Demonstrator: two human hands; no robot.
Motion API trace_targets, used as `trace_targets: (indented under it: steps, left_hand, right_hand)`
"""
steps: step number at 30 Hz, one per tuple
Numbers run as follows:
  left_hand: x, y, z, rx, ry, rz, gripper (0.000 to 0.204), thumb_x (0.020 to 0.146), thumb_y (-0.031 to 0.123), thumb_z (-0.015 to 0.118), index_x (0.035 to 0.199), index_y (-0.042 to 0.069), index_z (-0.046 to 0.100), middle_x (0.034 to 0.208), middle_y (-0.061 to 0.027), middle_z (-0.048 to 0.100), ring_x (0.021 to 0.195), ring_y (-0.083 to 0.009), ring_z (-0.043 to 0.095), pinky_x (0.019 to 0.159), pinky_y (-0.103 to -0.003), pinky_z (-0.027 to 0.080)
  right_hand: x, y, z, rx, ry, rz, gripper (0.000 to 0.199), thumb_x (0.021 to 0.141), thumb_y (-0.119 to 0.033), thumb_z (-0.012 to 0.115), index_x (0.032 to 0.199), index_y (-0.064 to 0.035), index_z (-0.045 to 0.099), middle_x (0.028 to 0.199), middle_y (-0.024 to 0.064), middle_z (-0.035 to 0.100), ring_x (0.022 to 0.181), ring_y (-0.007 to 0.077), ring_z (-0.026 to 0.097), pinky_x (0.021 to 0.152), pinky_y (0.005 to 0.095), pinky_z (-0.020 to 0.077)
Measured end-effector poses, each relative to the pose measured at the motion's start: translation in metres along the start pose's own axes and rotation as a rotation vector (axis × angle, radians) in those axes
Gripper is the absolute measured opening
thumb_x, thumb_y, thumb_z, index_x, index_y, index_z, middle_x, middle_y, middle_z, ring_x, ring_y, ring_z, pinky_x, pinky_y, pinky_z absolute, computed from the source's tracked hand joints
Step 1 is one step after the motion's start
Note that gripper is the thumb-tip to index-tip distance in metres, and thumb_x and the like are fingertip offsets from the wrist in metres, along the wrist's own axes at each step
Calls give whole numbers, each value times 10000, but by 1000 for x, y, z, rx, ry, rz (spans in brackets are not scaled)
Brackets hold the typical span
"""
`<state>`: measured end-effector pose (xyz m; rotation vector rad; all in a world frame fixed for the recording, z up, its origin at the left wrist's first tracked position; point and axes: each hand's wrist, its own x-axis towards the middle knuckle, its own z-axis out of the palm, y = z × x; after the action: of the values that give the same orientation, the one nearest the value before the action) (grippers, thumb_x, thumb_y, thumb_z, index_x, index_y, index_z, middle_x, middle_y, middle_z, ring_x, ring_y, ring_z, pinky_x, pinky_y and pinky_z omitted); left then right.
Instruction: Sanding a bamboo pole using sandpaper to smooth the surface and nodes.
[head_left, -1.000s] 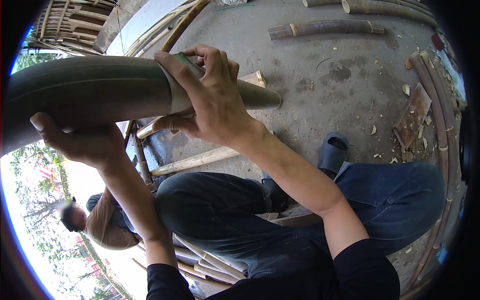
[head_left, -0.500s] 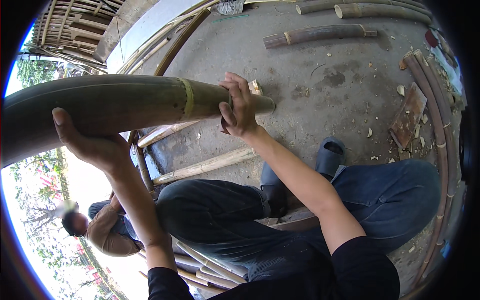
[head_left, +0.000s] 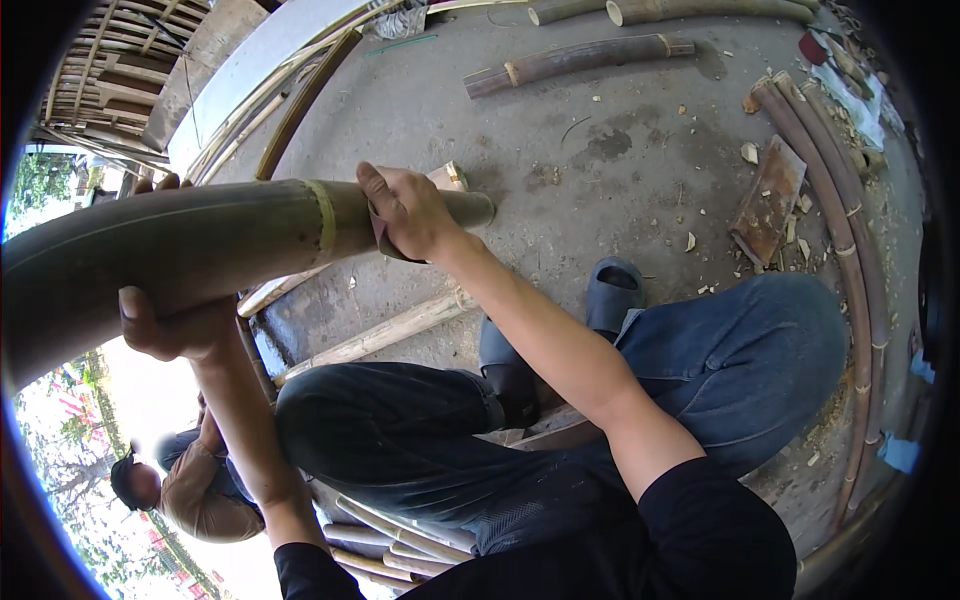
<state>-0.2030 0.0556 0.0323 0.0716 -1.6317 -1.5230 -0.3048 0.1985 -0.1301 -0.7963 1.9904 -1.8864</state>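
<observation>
A thick, dark green-brown bamboo pole (head_left: 200, 235) with a pale ring at its joint slants from the left edge toward the middle. My left hand (head_left: 185, 325) cradles it from below; the thumb lies on the near side and fingertips show over the far side. Close to the pole's narrower end, my right hand (head_left: 412, 215) is wrapped around it. Between that palm and the bamboo sticks out the edge of a thin reddish-brown sheet of sandpaper (head_left: 383, 235), mostly covered by the hand.
Pale bamboo poles (head_left: 390, 330) lie beneath the held one. A cut bamboo length (head_left: 590, 62) rests on the concrete floor ahead. At right are a rusty plate (head_left: 770, 205), wood chips and long bamboo stems (head_left: 850, 260). Another person (head_left: 205, 490) sits at lower left.
My right hand's raised fingers have closed round the pole, with the thumb now on top. My left hand's fingertips have come into sight over the far side. The whole view has shifted slightly.
</observation>
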Motion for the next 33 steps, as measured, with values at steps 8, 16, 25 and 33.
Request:
trace_targets:
  steps: [8,16,25,33]
  left_hand:
    - [-18,36,38,65,140,-44,904,881,569,515,1505,-78,422,1359,-294,601,1280,-419,611,1116,-538,473]
    - [-18,41,19,-7,11,16,1059,887,685,481,1599,-68,262,1549,-340,412,1393,-469,501,1231,-599,340]
    - [30,81,-24,-356,-507,85,997,875,567,522,1592,-80,272,1573,-350,368,1447,-480,415,1220,-598,325]
    - [-9,89,2,303,293,204,962,857,537,520,1551,-102,332,1511,-329,444,1385,-466,486,1199,-601,380]
  right_hand:
    - [-41,-17,5,173,81,-258,688,1129,-565,295,1096,-30,726,861,183,741,844,321,744,779,399,548]
    - [-48,-36,-7,278,56,-162,638,1122,-532,354,1035,1,693,766,195,694,793,326,716,761,425,525]
    - [-52,15,-16,203,-75,62,895,1096,-664,231,998,29,788,837,245,727,889,401,707,895,420,515]
    - [-72,3,-13,260,-92,-60,830,1105,-649,255,1176,13,750,1033,228,760,1044,315,721,949,393,514]
